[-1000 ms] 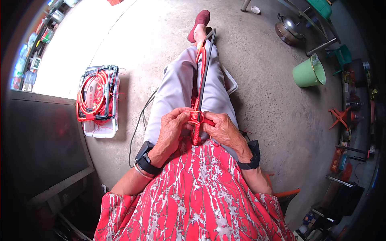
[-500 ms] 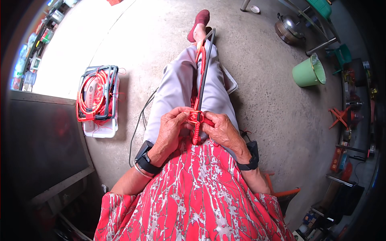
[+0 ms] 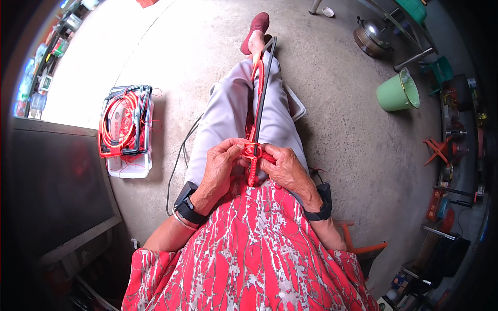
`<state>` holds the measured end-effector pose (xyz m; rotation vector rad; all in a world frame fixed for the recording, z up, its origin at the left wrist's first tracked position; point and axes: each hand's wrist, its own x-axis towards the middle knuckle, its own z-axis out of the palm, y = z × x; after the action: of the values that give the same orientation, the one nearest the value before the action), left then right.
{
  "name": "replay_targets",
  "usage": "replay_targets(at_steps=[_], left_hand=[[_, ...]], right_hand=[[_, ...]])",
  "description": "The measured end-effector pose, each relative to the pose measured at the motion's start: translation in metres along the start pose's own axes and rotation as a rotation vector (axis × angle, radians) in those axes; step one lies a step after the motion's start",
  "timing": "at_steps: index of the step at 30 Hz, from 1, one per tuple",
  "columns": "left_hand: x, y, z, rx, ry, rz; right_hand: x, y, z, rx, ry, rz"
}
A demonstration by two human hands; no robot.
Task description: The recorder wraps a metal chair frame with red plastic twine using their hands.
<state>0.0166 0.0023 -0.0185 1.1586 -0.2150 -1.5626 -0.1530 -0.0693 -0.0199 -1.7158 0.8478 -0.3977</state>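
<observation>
Left hand is pinching a loop of red cord just left of a dark frame, and the right hand grips a bunch of that cord just right of it. The knotted part sits at the frame's near end, tight coils running below it. Well left of the frame there's a white tray piled with cord, and a green bucket stands well right.
</observation>
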Motion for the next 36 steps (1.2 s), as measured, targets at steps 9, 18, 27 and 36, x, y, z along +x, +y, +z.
replay_targets(at_steps=[9,18,27,36], left_hand=[[0.001,-0.002,-0.001,-0.009,-0.008,0.002],[-0.001,-0.002,-0.001,-0.012,-0.002,0.006],[-0.002,-0.002,0.001,-0.004,0.003,0.023],[-0.001,-0.003,-0.001,-0.013,-0.006,0.029]], right_hand=[[-0.001,-0.003,0.002,0.021,0.002,0.063],[-0.001,0.002,0.003,0.015,0.012,0.032],[-0.002,-0.003,0.001,-0.052,0.016,0.015],[-0.001,-0.003,0.002,-0.050,0.019,0.011]])
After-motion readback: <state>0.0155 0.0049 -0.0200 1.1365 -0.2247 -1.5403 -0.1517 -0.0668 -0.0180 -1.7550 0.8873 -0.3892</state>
